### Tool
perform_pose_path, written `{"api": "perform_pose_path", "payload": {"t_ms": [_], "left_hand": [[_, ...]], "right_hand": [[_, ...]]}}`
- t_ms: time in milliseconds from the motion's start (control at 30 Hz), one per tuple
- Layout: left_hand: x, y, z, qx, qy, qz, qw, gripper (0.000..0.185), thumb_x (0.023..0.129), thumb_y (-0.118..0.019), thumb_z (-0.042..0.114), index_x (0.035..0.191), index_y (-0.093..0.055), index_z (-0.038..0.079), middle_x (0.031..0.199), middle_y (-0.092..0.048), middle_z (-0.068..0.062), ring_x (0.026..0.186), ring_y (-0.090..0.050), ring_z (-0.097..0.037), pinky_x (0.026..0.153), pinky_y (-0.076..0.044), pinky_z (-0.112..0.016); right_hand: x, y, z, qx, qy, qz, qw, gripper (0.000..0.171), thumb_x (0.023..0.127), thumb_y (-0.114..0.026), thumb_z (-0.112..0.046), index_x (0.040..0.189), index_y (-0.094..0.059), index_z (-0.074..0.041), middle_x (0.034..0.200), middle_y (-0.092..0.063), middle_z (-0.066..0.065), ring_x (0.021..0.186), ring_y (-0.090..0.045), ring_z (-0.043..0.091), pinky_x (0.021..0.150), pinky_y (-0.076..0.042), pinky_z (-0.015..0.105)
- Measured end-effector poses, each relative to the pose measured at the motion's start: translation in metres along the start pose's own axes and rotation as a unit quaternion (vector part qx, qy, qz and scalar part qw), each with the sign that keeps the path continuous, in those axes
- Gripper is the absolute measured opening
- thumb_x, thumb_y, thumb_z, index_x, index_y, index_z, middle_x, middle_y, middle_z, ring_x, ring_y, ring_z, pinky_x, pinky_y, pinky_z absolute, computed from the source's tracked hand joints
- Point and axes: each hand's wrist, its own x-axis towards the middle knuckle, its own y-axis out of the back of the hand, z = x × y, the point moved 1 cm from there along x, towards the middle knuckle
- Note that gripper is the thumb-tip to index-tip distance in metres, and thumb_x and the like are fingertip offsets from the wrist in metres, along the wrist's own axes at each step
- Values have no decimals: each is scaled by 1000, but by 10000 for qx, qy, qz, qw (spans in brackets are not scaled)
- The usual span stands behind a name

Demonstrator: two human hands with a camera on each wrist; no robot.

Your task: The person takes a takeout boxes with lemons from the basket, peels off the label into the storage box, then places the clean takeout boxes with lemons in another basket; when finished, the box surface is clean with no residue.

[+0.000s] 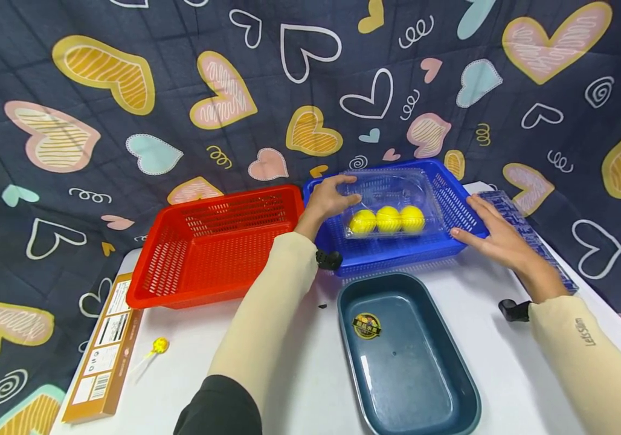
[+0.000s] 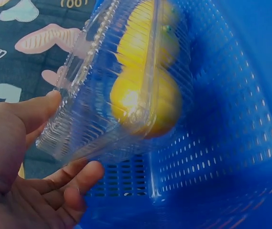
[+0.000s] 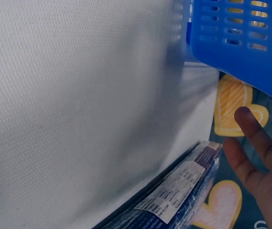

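Left hand (image 1: 328, 199) is pinching the clear plastic clamshell box of three yellow balls (image 1: 389, 208), sitting in the blue plastic mesh basket (image 1: 454, 202). Right hand (image 1: 498, 232) rests flat-fingered on its rim. I'd brace there and lift level.

A perforated blue plastic basket (image 3: 241, 45) fills the upper right corner, its wall above the white textured table surface (image 3: 78, 109). The right hand (image 3: 262, 167) shows at the lower right, fingers straight and just below the basket. A long dark blue box with a white label (image 3: 174, 198) lies along the table edge, over dark heart-patterned cloth (image 3: 231, 102).
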Motion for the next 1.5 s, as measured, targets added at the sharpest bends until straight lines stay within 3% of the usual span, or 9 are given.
{"api": "perform_pose_path", "payload": {"t_ms": [67, 333, 433, 567, 800, 967, 1133, 1333, 1500], "left_hand": [[1, 1, -1, 122, 26, -34, 9999, 50, 95, -71, 33, 143, -60, 25, 157, -49, -7, 144, -45, -35, 117, -40, -54], [1, 5, -8, 795, -92, -81, 9968, 49, 96, -68, 40, 143, -60, 31, 156, -51, -4, 144, -46, -33, 118, -39, -55], [1, 6, -10, 1112, -202, -67, 9936, 49, 95, -67, 41, 143, -60, 33, 156, -52, -2, 145, -43, -35, 120, -32, -55], [0, 9, -11, 1464, -317, -74, 9887, 49, 94, -68, 44, 142, -59, 36, 152, -55, 0, 141, -42, -39, 114, -24, -58], [-1, 13, -13, 1560, -323, -346, 9866, 53, 93, -70, 44, 144, -57, 38, 134, -67, -5, 131, -46, -32, 108, -21, -60], [-1, 15, -14, 1631, -358, -475, 9848, 54, 93, -70, 44, 145, -55, 37, 140, -63, -6, 134, -45, -33, 113, -19, -62], [-1, 16, -13, 1611, -326, -637, 9843, 56, 93, -69, 44, 147, -54, 37, 147, -58, -5, 142, -39, -37, 120, -8, -67], [-1, 16, -13, 1634, -83, -832, 9830, 60, 93, -69, 45, 150, -50, 38, 161, -43, -4, 152, -25, -42, 122, 6, -71], [-2, 16, -15, 1729, 93, -950, 9803, 63, 93, -67, 46, 152, -46, 40, 163, -40, -5, 154, -22, -41, 121, 9, -72]], "right_hand": [[0, -1, 0, 24, -31, -27, 10000, 98, 96, -58, -58, 165, 0, -18, 173, 9, 8, 156, 1, 51, 113, -8, 82], [-1, -3, 0, 40, -16, -20, 10000, 98, 96, -57, -57, 165, -1, -16, 173, 8, 11, 155, -1, 53, 112, -9, 83], [-1, -3, 0, 28, -5, -15, 10000, 97, 97, -58, -56, 165, -1, -17, 173, 8, 11, 155, -2, 53, 112, -10, 83], [-2, -3, 0, 19, -25, -39, 10000, 97, 97, -57, -57, 165, 0, -17, 173, 9, 10, 155, -1, 53, 112, -9, 83], [-3, -2, -1, 10, -77, -19, 10000, 98, 96, -57, -58, 165, 0, -18, 173, 8, 9, 155, -2, 53, 112, -10, 83], [-2, -1, -1, 23, -88, -17, 10000, 99, 95, -58, -59, 165, -1, -19, 173, 8, 8, 156, -1, 52, 112, -9, 83], [-1, -1, 0, 55, -87, -21, 9999, 99, 95, -59, -59, 165, -1, -19, 173, 9, 7, 156, 0, 50, 113, -8, 82], [-1, -1, -1, 99, -79, -17, 9999, 99, 95, -59, -59, 165, -2, -19, 173, 9, 8, 156, 0, 50, 114, -8, 82], [-1, 0, -1, 135, -86, -8, 9999, 99, 95, -59, -58, 165, -2, -19, 173, 8, 9, 156, 0, 50, 114, -8, 82]]}}
